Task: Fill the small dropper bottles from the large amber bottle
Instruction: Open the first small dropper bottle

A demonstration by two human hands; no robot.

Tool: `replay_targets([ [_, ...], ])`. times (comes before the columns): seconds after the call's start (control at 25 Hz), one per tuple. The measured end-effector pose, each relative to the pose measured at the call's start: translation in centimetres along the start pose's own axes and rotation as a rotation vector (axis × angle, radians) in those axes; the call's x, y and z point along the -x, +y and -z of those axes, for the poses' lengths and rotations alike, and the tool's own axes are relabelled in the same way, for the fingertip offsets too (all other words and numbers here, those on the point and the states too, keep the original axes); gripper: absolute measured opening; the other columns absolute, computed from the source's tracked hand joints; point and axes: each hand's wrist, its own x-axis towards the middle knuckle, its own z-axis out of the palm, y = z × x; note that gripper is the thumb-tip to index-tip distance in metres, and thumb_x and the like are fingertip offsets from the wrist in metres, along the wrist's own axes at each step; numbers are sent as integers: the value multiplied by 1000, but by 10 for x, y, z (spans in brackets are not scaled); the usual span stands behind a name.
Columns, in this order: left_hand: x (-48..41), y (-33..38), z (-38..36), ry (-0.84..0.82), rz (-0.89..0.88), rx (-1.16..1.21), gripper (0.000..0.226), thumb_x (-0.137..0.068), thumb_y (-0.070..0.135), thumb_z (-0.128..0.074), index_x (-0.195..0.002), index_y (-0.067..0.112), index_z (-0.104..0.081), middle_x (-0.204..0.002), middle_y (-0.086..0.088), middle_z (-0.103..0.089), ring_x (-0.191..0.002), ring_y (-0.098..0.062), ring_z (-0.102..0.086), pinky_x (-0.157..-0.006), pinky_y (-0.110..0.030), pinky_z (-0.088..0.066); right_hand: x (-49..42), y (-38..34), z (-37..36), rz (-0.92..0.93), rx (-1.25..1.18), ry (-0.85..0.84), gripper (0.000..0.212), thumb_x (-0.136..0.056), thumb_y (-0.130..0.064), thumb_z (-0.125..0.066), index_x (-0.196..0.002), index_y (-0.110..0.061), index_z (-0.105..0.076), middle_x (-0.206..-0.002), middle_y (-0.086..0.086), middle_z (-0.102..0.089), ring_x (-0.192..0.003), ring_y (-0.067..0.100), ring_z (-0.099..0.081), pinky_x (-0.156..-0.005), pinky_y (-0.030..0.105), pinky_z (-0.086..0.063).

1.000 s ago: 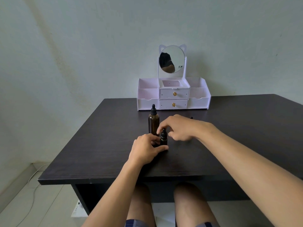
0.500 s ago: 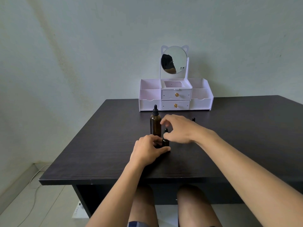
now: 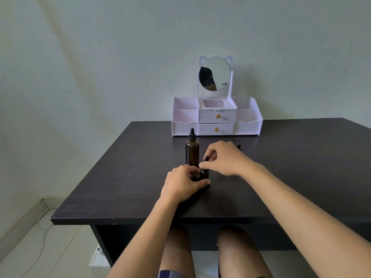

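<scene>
The large amber bottle (image 3: 192,151) with a black dropper cap stands upright on the dark table (image 3: 120,177), just behind my hands. In front of it a small dropper bottle (image 3: 204,173) stands on the table. My left hand (image 3: 183,182) wraps around its base. My right hand (image 3: 224,158) pinches its black dropper cap (image 3: 206,159) from above. Behind my right hand only the black tip of another small bottle (image 3: 238,146) shows.
A white organiser (image 3: 216,119) with two drawers and a round cat-ear mirror (image 3: 215,74) stands at the table's back edge against the wall. My knees show under the front edge. A cable lies on the floor at the left.
My head has tilted up a little, so everything sits lower in the view. My right hand's fingers have shifted on the small bottle's cap. My left hand keeps its hold.
</scene>
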Motion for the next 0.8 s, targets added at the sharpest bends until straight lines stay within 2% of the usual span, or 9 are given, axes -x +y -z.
replay_targets([
  [0.08,0,1,0,4,0,-2,48,-74,60,-76,-113,32,-71,-98,17,-71,-92,-2,-62,-89,-35,-54,3,-2,5,67,-58,-117,39,-86,-15,-65,-122,-31,-68,-112,-9,-70,-74,-8,-60,-81,22,-48],
  [0.16,0,2,1,4,-2,-3,48,-74,59,-76,-112,31,-70,-95,18,-69,-92,-2,-61,-88,-34,-53,5,-2,6,64,-112,-156,54,-86,-14,-64,-136,-33,-57,-122,-11,-68,-87,-5,-58,-89,24,-43],
  [0.28,1,2,1,3,-5,-6,45,-75,59,-76,-111,32,-71,-89,20,-65,-88,1,-58,-86,-31,-52,3,2,-4,19,-175,-31,34,-87,-32,-73,-120,-33,-68,-117,-6,-70,-92,2,-60,-83,23,-42],
  [0.36,1,1,1,8,0,3,44,-73,60,-77,-109,35,-71,-89,21,-66,-87,1,-59,-87,-32,-53,2,2,-4,11,-316,129,26,-86,-32,-76,-112,-30,-72,-107,-6,-72,-95,5,-65,-80,19,-44],
  [0.48,0,0,1,4,4,0,41,-72,60,-77,-105,37,-72,-90,21,-68,-89,1,-60,-87,-32,-52,-1,3,16,3,-443,386,17,-88,-31,-76,-101,-22,-72,-85,-10,-75,-80,0,-70,-69,10,-47],
  [0.56,-1,0,1,-4,3,-8,41,-73,60,-77,-106,37,-71,-91,21,-68,-90,1,-60,-87,-33,-53,-1,7,26,-44,-375,311,13,-90,-32,-74,-95,-20,-73,-79,-7,-76,-69,0,-72,-65,15,-52],
  [0.64,-1,0,2,-12,11,-18,43,-73,61,-76,-108,36,-71,-92,21,-68,-91,0,-60,-88,-33,-52,1,14,22,-106,-198,114,11,-90,-32,-73,-90,-21,-75,-80,-4,-76,-64,4,-73,-65,22,-56],
  [0.72,0,0,2,-26,17,-24,45,-73,62,-75,-110,36,-70,-95,21,-68,-93,0,-60,-89,-34,-52,5,22,6,-146,-52,0,12,-89,-33,-74,-91,-21,-76,-82,-3,-75,-65,9,-73,-74,29,-60],
  [0.8,0,1,2,-39,13,-23,45,-74,62,-75,-111,37,-70,-96,21,-67,-94,0,-60,-89,-33,-52,8,28,-9,-165,4,-3,18,-87,-35,-76,-97,-21,-73,-86,-4,-68,-76,15,-70,-83,34,-58],
])
